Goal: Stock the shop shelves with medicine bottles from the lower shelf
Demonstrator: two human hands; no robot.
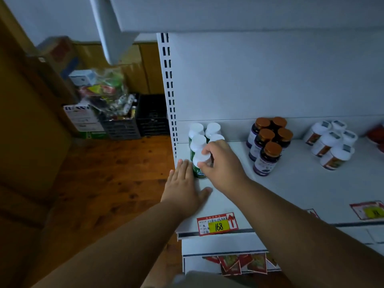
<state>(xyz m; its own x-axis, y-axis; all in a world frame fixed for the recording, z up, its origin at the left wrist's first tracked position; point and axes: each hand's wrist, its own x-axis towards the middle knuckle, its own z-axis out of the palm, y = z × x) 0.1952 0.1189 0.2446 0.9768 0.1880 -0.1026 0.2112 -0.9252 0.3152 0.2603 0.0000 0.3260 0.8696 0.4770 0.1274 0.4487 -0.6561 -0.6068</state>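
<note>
Right hand [223,165] fingers pinched the upright bottle [199,165] by its cap; left hand [184,185] lay flat beside it.

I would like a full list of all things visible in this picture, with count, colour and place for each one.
green bottles: five, white caps, left end of the shelf, clustered
purple bottles: five, brown caps, middle of the shelf
white bottles: about five, white caps, orange labels, right of the purple ones
red items: count unclear, far right edge
shelf: one, white
price tag: one, red and yellow, reads 168, shelf front edge
second price tag: one, red and yellow, further right
red packets: several, lower shelf
crates: two, dark, on the wooden floor
cardboard boxes: several, brown, background
left hand: flat on the shelf beside the front green bottle
right hand: holds the front green bottle's cap
</note>
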